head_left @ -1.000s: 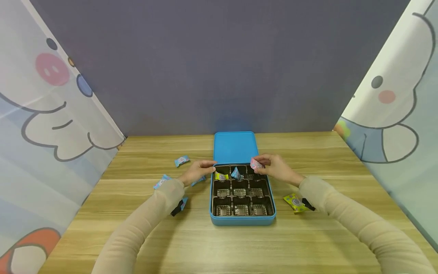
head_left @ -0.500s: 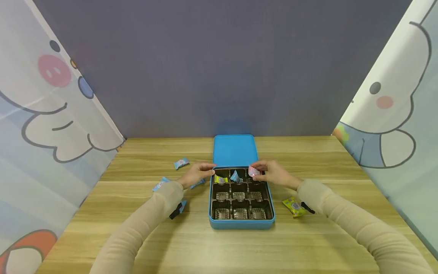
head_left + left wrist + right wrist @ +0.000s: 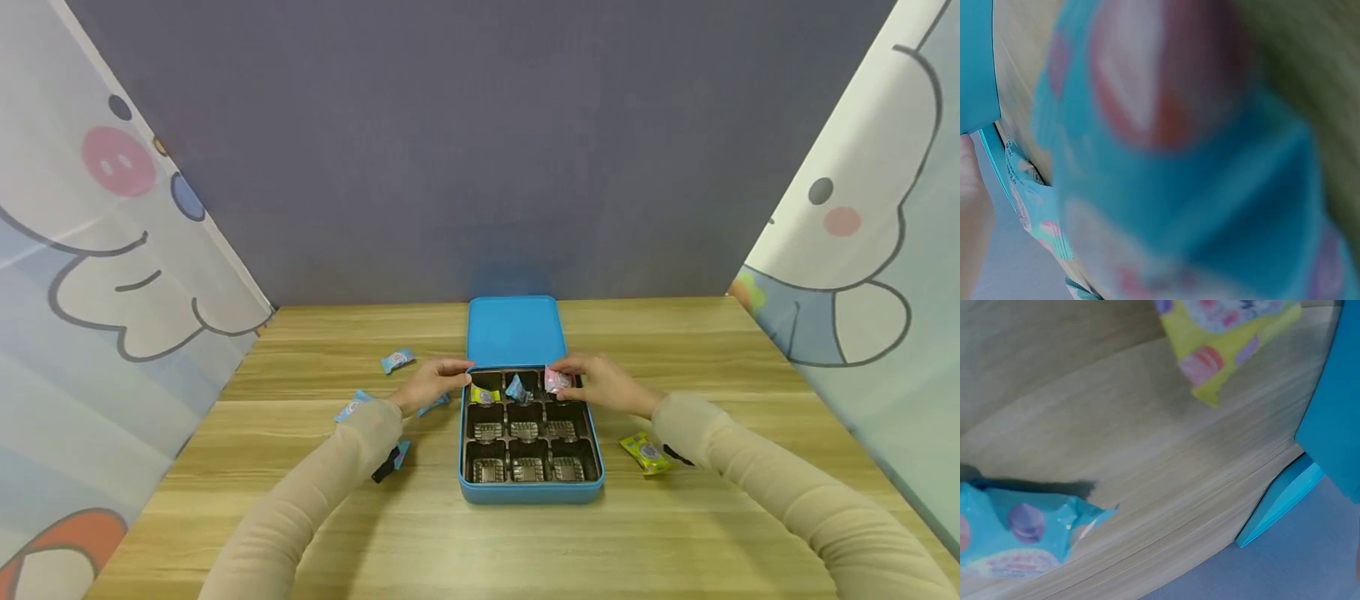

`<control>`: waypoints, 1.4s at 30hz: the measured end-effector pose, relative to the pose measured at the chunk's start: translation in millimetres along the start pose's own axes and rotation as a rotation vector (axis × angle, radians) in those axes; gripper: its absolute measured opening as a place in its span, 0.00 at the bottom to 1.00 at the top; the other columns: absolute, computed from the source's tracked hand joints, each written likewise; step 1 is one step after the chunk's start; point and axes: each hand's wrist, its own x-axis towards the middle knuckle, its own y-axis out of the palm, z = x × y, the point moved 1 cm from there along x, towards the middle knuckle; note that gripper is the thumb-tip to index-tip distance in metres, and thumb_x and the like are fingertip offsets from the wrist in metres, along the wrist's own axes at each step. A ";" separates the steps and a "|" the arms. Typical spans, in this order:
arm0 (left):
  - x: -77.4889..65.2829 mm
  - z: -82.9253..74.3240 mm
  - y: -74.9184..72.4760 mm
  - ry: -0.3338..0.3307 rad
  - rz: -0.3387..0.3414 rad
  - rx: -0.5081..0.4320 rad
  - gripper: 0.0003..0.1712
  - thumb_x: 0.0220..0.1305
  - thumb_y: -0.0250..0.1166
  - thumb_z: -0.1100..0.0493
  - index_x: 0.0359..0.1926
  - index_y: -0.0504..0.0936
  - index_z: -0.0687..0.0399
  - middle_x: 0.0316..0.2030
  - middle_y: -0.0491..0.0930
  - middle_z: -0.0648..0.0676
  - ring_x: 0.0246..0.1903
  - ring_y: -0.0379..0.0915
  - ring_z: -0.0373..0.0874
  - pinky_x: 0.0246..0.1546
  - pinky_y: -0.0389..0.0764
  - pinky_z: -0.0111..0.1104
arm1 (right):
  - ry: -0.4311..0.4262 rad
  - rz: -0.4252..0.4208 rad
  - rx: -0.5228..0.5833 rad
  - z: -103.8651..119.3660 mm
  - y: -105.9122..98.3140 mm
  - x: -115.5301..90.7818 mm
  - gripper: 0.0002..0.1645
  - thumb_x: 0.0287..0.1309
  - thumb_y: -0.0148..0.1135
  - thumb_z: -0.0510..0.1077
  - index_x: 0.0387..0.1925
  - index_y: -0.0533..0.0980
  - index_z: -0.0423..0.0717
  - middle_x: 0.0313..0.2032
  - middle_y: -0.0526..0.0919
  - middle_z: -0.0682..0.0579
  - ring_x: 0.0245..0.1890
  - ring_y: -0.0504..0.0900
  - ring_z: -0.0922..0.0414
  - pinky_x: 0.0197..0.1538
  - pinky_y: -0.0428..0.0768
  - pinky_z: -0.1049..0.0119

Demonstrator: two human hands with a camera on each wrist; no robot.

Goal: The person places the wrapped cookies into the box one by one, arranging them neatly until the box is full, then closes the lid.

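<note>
White fabric printed with a cartoon face and pink snout [image 3: 118, 162] hangs at the far left, beside a pale wood-grain surface [image 3: 495, 550] backed by a dark grey panel [image 3: 487, 150]. Four light-blue wrapped packets [image 3: 397, 360] lie scattered on the left part, some partly covered by the person's left arm in its cream sleeve [image 3: 315, 492]. The left hand [image 3: 427, 385] reaches to the back left corner of a rectangular blue box [image 3: 531, 493], its fingers extended and resting at the rim. Inside the box is a dark brown plastic tray [image 3: 527, 430] with nine square compartments, three by three; a flat blue lid [image 3: 516, 332] lies just behind. Along the back row, the left compartment holds a yellow-green wrapped packet [image 3: 485, 396] and the middle one a crinkled blue packet [image 3: 516, 388]. At the back right compartment, a pink wrapped packet [image 3: 556, 381] is pinched between the thumb and fingers of the right hand [image 3: 609, 386]; whether it touches the compartment's floor cannot be told. Farther right, a bright yellow packet [image 3: 643, 453] rests on the surface near the right sleeve [image 3: 787, 475].
</note>
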 end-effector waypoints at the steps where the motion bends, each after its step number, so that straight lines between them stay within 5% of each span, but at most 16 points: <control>1: -0.2 0.3 0.2 -0.001 0.001 -0.002 0.24 0.64 0.58 0.50 0.60 0.72 0.48 0.61 0.68 0.54 0.59 0.65 0.51 0.59 0.70 0.43 | -0.011 -0.005 -0.016 -0.2 0.6 -0.5 0.27 0.47 0.69 0.44 0.51 0.76 0.40 0.43 0.82 0.48 0.40 0.81 0.55 0.41 0.81 0.62; 16: -2.9 2.4 -0.6 0.026 0.011 -0.015 0.26 0.64 0.58 0.50 0.62 0.70 0.50 0.62 0.67 0.56 0.59 0.65 0.52 0.59 0.70 0.43 | -0.079 -0.005 -0.045 2.4 0.0 -0.1 0.25 0.46 0.70 0.45 0.48 0.77 0.41 0.39 0.83 0.51 0.30 0.77 0.61 0.31 0.77 0.69; 27: -2.5 3.3 -2.5 0.033 0.016 -0.008 0.26 0.65 0.57 0.50 0.62 0.69 0.51 0.62 0.67 0.56 0.60 0.65 0.52 0.61 0.68 0.44 | -0.023 0.011 -0.010 3.4 1.1 -0.3 0.26 0.49 0.68 0.46 0.49 0.76 0.39 0.47 0.81 0.44 0.46 0.80 0.50 0.47 0.80 0.57; 35: -4.3 -2.6 -1.2 0.029 0.022 0.000 0.26 0.66 0.56 0.52 0.63 0.69 0.53 0.63 0.66 0.57 0.62 0.62 0.53 0.62 0.67 0.44 | -0.006 -0.002 -0.008 4.7 -2.5 -2.7 0.22 0.51 0.67 0.45 0.48 0.78 0.41 0.47 0.82 0.45 0.31 0.80 0.58 0.33 0.77 0.65; 42: -4.2 -1.3 -1.4 0.025 0.023 -0.001 0.26 0.65 0.56 0.51 0.62 0.69 0.51 0.63 0.65 0.57 0.62 0.61 0.53 0.61 0.68 0.43 | 0.133 0.045 0.077 4.8 -11.8 -7.8 0.28 0.52 0.65 0.48 0.55 0.74 0.42 0.54 0.77 0.43 0.54 0.75 0.45 0.56 0.73 0.48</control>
